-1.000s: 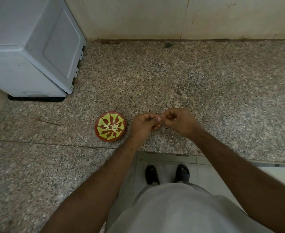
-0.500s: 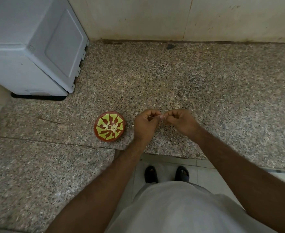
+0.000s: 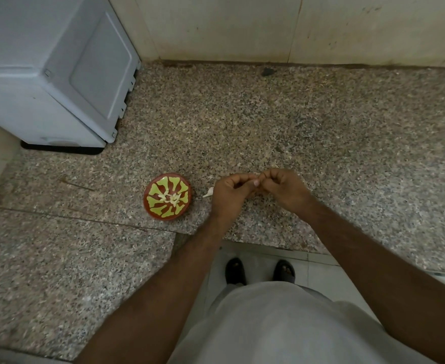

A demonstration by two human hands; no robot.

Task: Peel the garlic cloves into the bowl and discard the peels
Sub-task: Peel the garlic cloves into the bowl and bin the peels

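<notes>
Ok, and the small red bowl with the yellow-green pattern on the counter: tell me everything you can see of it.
The small round red bowl with a yellow-green pattern looks like glazed or painted ware. Wedge-like yellow-green shapes fan out from its centre, inside a plain red-brown rim. It stands upright on the speckled granite counter, near the front edge. A few pale peeled garlic cloves lie in its middle. Neither hand touches it; the left hand is just to its right, with a pale scrap on the counter between them.

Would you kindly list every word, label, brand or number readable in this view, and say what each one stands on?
None can be read.
The bowl carries only a yellow-green pattern on red, no lettering.
The grey appliance shows plain panels with no legible label.
The granite counter and wall tiles bear no writing.
</notes>
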